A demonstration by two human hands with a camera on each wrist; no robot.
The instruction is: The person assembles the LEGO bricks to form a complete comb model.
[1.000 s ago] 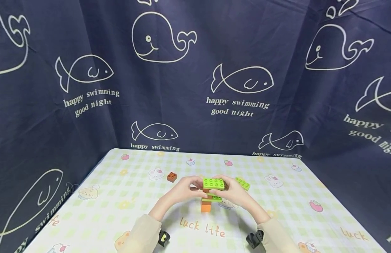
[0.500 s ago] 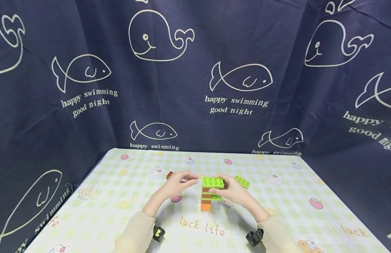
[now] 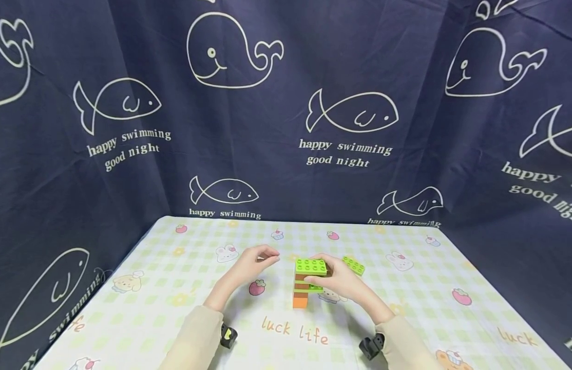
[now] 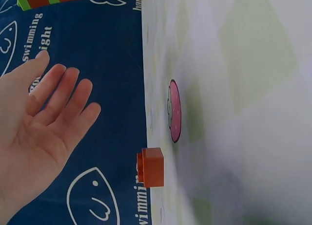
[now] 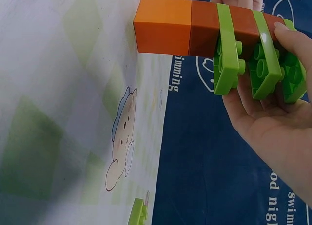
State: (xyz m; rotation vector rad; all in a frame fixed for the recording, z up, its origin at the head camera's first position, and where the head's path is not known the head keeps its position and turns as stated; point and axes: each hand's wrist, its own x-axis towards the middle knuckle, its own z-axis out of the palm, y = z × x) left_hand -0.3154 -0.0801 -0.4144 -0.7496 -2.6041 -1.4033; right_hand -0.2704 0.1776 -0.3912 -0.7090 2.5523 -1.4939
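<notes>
A building-block tower stands on the table, an orange block point(image 5: 163, 26) at its foot. Above that, brown bricks point(image 5: 204, 29) alternate with thin green bricks, and a green eight-stud brick point(image 3: 310, 265) forms the top. My right hand point(image 3: 338, 275) grips the upper part from the right, thumb in front and fingers behind. To the left of the tower hovers my left hand point(image 3: 250, 265), empty, its fingers loosely bent. The left wrist view has a loose brown brick point(image 4: 153, 167) on the table past that hand; the hand hides it in the head view.
A loose green brick point(image 3: 353, 265) lies behind my right hand. The tablecloth point(image 3: 397, 339) is checked and printed with cartoons. Dark blue curtains point(image 3: 286, 123) with whales and fish enclose the back and sides.
My left hand has let go of the tower and moved left and away from me, covering the brown brick in the head view. The right hand keeps its grip on the tower.
</notes>
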